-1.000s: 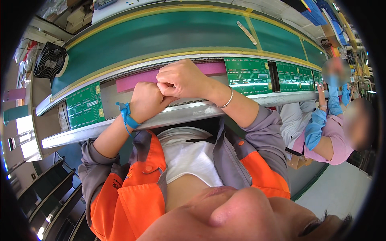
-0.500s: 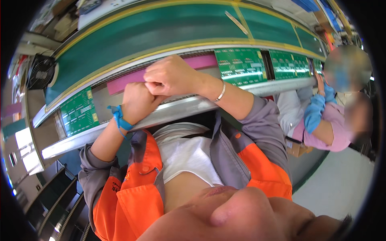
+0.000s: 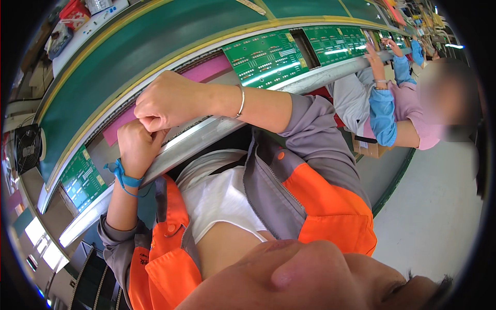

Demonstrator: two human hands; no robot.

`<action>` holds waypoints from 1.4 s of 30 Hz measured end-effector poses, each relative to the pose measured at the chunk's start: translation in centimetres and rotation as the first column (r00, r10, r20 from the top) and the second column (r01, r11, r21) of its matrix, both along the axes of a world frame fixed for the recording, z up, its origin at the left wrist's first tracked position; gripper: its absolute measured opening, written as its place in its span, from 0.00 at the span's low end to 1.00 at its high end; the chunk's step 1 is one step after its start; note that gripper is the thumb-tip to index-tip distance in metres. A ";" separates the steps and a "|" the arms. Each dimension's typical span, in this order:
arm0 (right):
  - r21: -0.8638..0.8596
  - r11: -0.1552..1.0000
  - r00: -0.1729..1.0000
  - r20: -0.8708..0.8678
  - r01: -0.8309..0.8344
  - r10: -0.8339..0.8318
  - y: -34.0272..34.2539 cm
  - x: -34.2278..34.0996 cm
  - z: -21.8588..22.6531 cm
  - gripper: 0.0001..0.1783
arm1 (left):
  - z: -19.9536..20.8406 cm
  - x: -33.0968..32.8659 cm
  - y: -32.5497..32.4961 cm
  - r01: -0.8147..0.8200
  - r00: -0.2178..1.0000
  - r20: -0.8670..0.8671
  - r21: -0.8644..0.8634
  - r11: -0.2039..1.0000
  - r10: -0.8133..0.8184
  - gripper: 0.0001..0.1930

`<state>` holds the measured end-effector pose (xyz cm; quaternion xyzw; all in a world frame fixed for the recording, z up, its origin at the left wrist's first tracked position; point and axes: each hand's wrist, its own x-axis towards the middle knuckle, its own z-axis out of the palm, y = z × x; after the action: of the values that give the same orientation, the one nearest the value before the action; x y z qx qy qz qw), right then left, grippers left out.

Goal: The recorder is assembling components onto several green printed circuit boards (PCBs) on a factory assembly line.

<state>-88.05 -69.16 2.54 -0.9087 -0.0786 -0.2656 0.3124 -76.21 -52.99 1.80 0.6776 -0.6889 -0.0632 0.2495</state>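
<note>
My right hand [image 3: 168, 101], with a silver bangle on its wrist, is closed in a fist. Its knuckles touch or overlap the fingers of my left hand [image 3: 137, 147], which is curled closed too and wears a blue wrist strap [image 3: 125, 178]. Whatever the fingers may hold is hidden. Both hands hover over the metal front rail [image 3: 330, 75] of a conveyor line. Behind them a pink strip [image 3: 209, 70] lies along the track. A green circuit board [image 3: 266, 58] sits right of my hands, and another circuit board [image 3: 82, 178] lies to the left.
A wide green belt [image 3: 170, 39] with yellow edges runs beyond the track. More circuit boards [image 3: 336, 44] follow to the right, where a co-worker in pink with blue sleeves [image 3: 382, 116] has both hands raised over the line. A black fan [image 3: 28, 147] stands far left.
The view has turned, so the line slants more and my hands appear lower and farther left. They stay closed together. The co-worker's hands have come up off the line.
</note>
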 end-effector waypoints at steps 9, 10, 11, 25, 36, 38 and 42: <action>0.016 1.000 0.999 0.051 -0.002 0.001 0.1 0.0 -0.1 0.12 | 0.0 -0.3 -0.1 0.025 0.999 0.036 0.035 0.999 -0.026 0.15; 0.021 1.000 0.999 0.038 -0.006 0.005 0.2 0.0 -0.1 0.12 | 0.1 -0.2 -0.1 0.020 0.999 0.043 0.044 0.999 -0.022 0.15; 0.026 1.000 1.000 0.025 -0.010 0.010 0.2 0.0 0.0 0.12 | 0.2 -0.2 0.0 0.016 0.999 0.050 0.053 0.998 -0.019 0.15; 0.021 1.000 0.998 0.063 -0.012 0.010 0.3 0.0 0.3 0.11 | -0.1 0.2 0.1 0.032 0.999 -0.018 -0.001 0.999 -0.032 0.12; 0.076 0.997 1.000 0.011 -0.022 0.022 0.5 -0.1 0.1 0.11 | 0.0 0.0 0.3 0.032 0.999 0.005 -0.011 0.999 -0.032 0.13; 0.070 0.997 1.000 0.012 -0.019 0.018 0.2 -0.1 -0.1 0.11 | 0.1 -0.1 0.1 0.024 0.999 -0.026 -0.032 0.999 -0.025 0.14; 0.049 0.999 0.999 0.039 -0.016 0.014 0.3 0.0 0.6 0.11 | 0.6 0.0 0.2 0.017 1.000 -0.023 -0.044 0.999 -0.018 0.14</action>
<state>-88.02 -68.85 3.11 -0.8947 -0.0850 -0.2825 0.3353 -76.24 -52.79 2.44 0.6652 -0.6930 -0.0579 0.2718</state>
